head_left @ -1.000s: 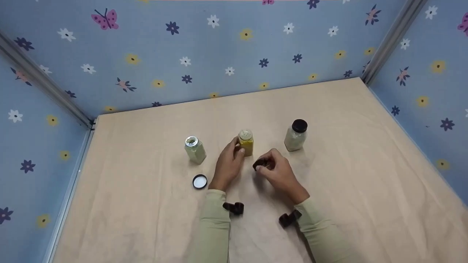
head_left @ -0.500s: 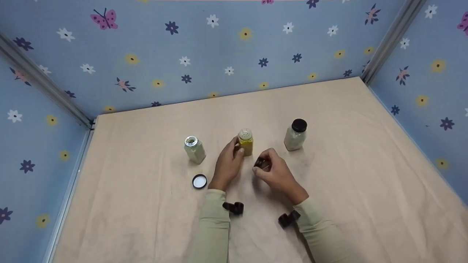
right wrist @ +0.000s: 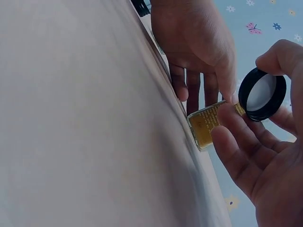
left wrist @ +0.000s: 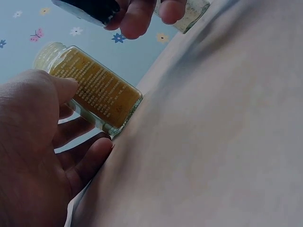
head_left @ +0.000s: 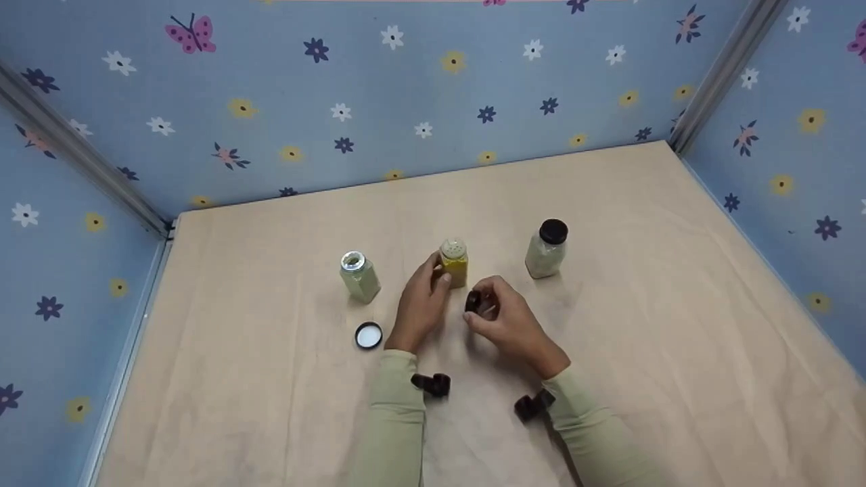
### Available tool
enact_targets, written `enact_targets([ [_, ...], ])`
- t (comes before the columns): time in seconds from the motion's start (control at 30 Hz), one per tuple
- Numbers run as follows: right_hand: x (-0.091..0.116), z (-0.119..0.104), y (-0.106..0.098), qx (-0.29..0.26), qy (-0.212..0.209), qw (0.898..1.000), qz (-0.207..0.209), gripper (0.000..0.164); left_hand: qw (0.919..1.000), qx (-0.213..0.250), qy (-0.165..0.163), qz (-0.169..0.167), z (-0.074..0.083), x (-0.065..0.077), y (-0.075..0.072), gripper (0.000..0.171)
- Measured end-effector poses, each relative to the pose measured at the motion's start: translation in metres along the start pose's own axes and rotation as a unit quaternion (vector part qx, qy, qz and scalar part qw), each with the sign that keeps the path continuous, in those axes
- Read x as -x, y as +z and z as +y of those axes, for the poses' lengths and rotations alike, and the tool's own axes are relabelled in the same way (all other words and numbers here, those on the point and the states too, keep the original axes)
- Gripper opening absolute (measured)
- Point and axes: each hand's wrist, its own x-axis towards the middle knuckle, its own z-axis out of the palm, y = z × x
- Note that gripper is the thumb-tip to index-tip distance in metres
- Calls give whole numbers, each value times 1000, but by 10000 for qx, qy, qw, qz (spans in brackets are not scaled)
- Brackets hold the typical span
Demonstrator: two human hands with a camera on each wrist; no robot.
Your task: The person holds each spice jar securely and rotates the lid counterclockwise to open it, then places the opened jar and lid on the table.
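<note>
My left hand (head_left: 421, 304) grips a small glass shaker jar (head_left: 456, 270) of yellow-brown powder, which stands upright on the table with its pale perforated top bare. Its thumb lies across the printed side (left wrist: 94, 87), and the fingers reach round behind. Just right of the jar, my right hand (head_left: 514, 325) pinches a black screw cap (right wrist: 262, 92) between thumb and fingers. The cap is held on edge, and its white inside shows in the right wrist view. In the head view, a short gap separates cap and jar.
To the left stands an uncapped glass jar (head_left: 361, 283) with a silvery mouth and pale contents. A second black cap (head_left: 369, 335) lies near it, white inside up. On the right is a similar jar (head_left: 544, 256) with its black cap on. Flowered panels (head_left: 379, 88) edge the cloth-covered table.
The right hand has shifted slightly left and turned the black cap from a flatter tilt to more on edge. The left hand and the jar have stayed in place.
</note>
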Motion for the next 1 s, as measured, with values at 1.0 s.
enact_targets([
  [1.0,0,0,4,786,-126,9968,3,45,9999,91,58,15,0,0,0,54],
])
